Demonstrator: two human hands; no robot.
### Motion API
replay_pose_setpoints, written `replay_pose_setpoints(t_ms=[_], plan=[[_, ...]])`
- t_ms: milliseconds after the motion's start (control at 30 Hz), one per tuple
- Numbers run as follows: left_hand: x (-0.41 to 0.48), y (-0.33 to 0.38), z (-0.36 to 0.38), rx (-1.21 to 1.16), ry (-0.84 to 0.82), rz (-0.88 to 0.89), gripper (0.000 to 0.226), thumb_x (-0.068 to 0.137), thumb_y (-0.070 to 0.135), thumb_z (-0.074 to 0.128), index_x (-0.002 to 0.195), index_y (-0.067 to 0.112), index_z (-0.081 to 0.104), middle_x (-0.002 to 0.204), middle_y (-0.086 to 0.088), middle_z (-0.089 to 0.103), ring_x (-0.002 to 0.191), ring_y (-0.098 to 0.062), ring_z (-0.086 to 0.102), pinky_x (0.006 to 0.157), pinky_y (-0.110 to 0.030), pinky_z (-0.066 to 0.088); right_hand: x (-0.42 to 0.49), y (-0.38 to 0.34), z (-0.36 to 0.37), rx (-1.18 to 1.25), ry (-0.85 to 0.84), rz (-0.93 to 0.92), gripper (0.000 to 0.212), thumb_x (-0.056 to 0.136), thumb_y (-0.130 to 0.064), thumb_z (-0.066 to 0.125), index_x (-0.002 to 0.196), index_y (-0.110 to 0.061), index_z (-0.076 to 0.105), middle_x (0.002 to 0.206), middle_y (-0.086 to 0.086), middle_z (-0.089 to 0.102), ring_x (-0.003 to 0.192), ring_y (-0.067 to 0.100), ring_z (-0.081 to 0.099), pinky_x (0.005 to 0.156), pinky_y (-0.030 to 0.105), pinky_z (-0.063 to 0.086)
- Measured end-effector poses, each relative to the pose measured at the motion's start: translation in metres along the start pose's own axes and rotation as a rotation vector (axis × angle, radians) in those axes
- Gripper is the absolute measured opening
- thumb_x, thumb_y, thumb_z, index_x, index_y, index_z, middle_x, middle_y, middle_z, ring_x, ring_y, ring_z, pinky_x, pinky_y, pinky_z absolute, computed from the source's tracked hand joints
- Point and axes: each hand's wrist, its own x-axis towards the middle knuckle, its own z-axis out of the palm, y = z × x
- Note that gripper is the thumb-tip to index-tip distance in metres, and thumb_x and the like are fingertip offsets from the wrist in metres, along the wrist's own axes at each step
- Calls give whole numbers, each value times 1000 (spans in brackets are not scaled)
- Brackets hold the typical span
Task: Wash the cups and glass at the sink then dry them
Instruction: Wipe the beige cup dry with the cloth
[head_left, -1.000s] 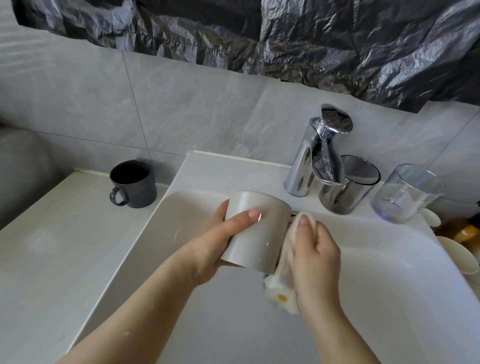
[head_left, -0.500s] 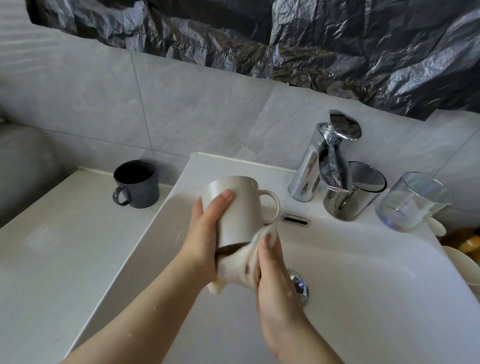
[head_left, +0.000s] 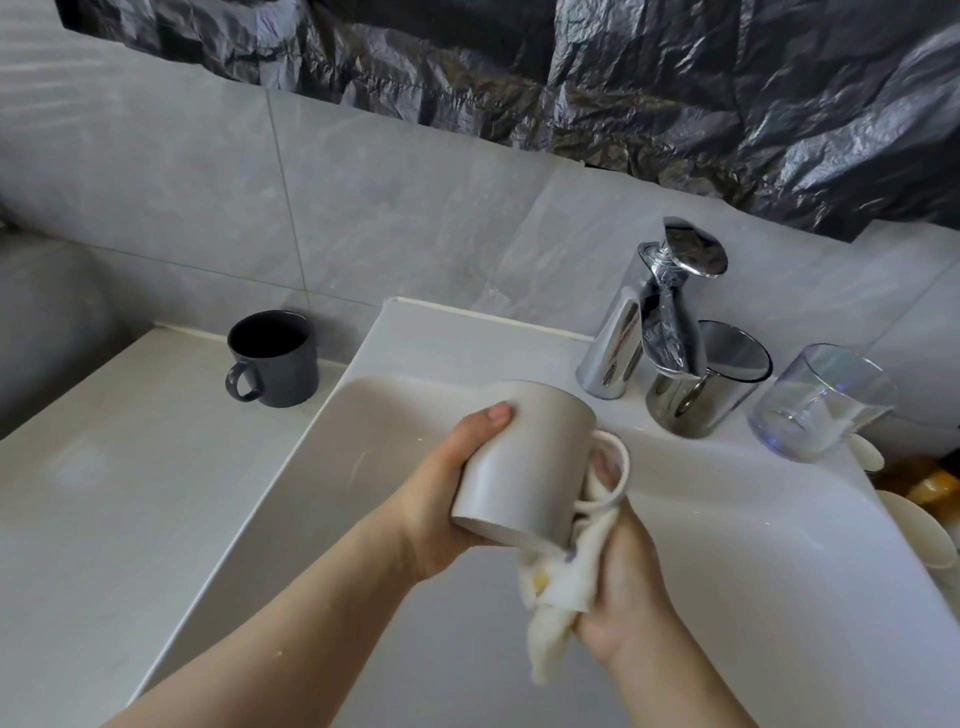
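Over the near part of the sink (head_left: 363, 447), my right hand (head_left: 628, 582) is lowest and closest, fingers curled round a bunched white cloth (head_left: 563, 587), whose loose end hangs below the fist. The hand is turned upward so the cloth is pushed against the handle side of the pale mug (head_left: 524, 467); one fingertip shows through the handle loop, which I judge is being wiped dry. Just above it, my left hand (head_left: 441, 499) grips the mug's body, thumb laid across the upper wall and the other fingers wrapped behind, out of sight. The mug is held clear of the basin and tilted, handle to the right, with what looks like its mouth turned down, presumably to drain and to present the handle to the cloth. Both forearms reach in from below, wrists bent towards each other. Beyond, on the sink's back ledge, stand the tap (head_left: 639, 332), a steel cup (head_left: 701, 384) just beside it and a clear glass (head_left: 815, 405) further right. A dark mug (head_left: 275, 358) stands upright on the counter (head_left: 130, 493) to the left, against the tiled wall (head_left: 363, 208). By my assessment, drying is under way on one item only.
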Motion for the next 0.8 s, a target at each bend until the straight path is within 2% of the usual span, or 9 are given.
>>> replay_pose_setpoints(t_ms=[67, 200, 333, 400, 467, 533, 600, 700, 800], plan=[[-1, 3, -4, -41, 4, 3, 84, 48, 56, 73, 123, 21, 61, 101, -7, 71, 83, -23, 68, 68, -40, 56, 0, 3, -1, -66, -31, -16, 42, 78, -58, 59, 98, -21, 60, 69, -2, 54, 50, 17, 33, 50, 23, 27], [3, 6, -9, 49, 31, 25, 85, 54, 61, 72, 128, 24, 54, 118, -9, 67, 96, -25, 68, 74, -41, 57, 3, 0, 0, -6, -48, -174, 82, 59, -58, 76, 128, -22, 50, 103, 8, 59, 66, 24, 46, 55, 29, 35], [5, -1, -4, 134, 81, 52, 90, 50, 65, 70, 127, 21, 57, 123, -11, 65, 110, -27, 64, 89, -40, 52, -2, -2, 4, -142, 235, -557, 34, 78, -39, 70, 98, -23, 47, 98, -2, 63, 55, 10, 58, 37, 24, 39], [5, -7, 0, 106, 58, 28, 88, 52, 66, 70, 126, 20, 57, 120, -12, 67, 102, -27, 66, 80, -37, 53, -1, 0, 5, -255, 257, -684, 39, 73, -44, 77, 92, -24, 49, 116, -5, 62, 86, 7, 65, 60, 31, 52], [6, -11, 1, 53, 56, 22, 87, 55, 64, 74, 127, 17, 57, 118, -13, 68, 96, -26, 67, 72, -36, 54, 0, 2, 3, -382, 283, -766, 26, 76, -40, 75, 93, -28, 58, 137, -18, 47, 119, 1, 53, 98, 34, 46], [9, -10, 0, -14, 50, 59, 69, 69, 59, 72, 122, 15, 62, 107, -12, 70, 87, -24, 68, 66, -34, 54, 2, 6, -1, -605, 318, -823, 25, 82, -50, 58, 104, -39, 61, 146, -25, 29, 135, -5, 32, 114, 34, 28], [9, -7, -3, -99, 20, 61, 47, 80, 54, 58, 107, 18, 69, 91, -7, 72, 75, -21, 69, 61, -31, 52, 5, 14, -3, -847, 297, -875, 57, 76, -62, 35, 122, -37, 59, 151, -26, 14, 144, -2, 10, 118, 30, 15], [10, -9, -10, -107, 43, 62, 41, 90, 52, 46, 95, 19, 70, 77, -6, 70, 65, -19, 67, 61, -29, 48, 9, 21, -2, -1241, 327, -1036, 56, 82, -58, 27, 127, -41, 56, 150, -23, 10, 144, 12, 4, 111, 39, 15], [11, -14, -6, 4, 98, 71, 59, 79, 63, 58, 120, 21, 62, 108, -11, 71, 91, -24, 70, 67, -34, 52, 9, 4, 0, -1365, 362, -766, 60, 79, -63, 11, 137, -58, 23, 152, -29, 13, 145, 3, -4, 113, 51, 8]])
